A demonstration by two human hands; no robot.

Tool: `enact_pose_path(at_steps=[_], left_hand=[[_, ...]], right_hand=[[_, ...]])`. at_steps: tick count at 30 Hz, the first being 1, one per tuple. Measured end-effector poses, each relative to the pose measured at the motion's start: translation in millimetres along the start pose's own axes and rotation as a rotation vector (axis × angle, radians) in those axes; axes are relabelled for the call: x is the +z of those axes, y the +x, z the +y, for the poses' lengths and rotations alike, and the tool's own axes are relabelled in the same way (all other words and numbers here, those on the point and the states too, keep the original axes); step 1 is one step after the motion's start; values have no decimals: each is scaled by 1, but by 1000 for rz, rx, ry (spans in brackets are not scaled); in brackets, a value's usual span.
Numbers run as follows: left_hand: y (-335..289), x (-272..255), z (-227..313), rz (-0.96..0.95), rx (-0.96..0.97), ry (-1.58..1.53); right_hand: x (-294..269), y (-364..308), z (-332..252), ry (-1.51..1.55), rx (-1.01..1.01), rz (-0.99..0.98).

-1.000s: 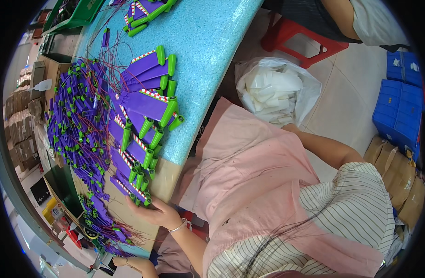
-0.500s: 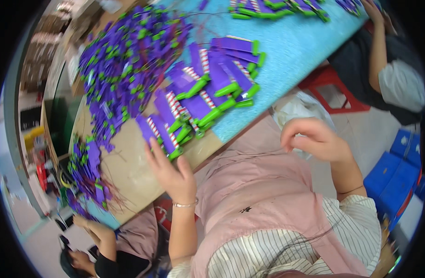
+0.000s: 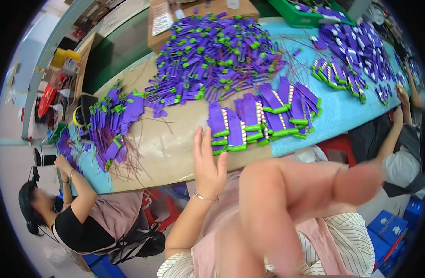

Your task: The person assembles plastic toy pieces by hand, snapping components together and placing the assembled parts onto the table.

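Note:
My left hand (image 3: 208, 167) is open, its fingers stretched out over the front of the table. Just right of its fingertips lies a spread group of flat purple pieces (image 3: 254, 113) with bright green ends and red-and-white striped edges. The fingers are beside the nearest pieces; whether they touch cannot be told. My right hand (image 3: 305, 194) is raised very near the camera, large and blurred. Its bent fingers are apart, with nothing visible in them. It covers part of my pink apron (image 3: 203, 259).
A large heap of purple-and-green pieces (image 3: 198, 60) lies behind the group, a smaller bundle (image 3: 113, 120) with thin reddish wires to its left. A green crate (image 3: 298, 17) stands far right. One co-worker (image 3: 101, 222) sits at left, another (image 3: 397, 148) at right. Blue boxes (image 3: 388, 227) stand on the floor.
The view has swung, so the table now sits more level and shows more at the right. My right hand has risen close to the camera. My left hand stays open beside the pieces.

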State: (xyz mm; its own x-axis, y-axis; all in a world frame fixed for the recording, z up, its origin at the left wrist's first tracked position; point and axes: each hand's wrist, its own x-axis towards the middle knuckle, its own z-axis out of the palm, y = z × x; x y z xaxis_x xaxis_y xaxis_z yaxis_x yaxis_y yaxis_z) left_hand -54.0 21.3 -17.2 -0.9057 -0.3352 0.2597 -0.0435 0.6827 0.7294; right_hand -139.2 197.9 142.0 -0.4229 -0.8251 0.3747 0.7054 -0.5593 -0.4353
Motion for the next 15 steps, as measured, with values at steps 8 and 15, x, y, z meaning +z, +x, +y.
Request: enact_pose_path(at_steps=[8, 15], left_hand=[[39, -163, 98, 195, 280, -1038], [58, -188, 114, 611, 897, -1137]], right_hand=[[-56, 15, 38, -1245, 319, 1], [-94, 18, 83, -2070, 340, -86]])
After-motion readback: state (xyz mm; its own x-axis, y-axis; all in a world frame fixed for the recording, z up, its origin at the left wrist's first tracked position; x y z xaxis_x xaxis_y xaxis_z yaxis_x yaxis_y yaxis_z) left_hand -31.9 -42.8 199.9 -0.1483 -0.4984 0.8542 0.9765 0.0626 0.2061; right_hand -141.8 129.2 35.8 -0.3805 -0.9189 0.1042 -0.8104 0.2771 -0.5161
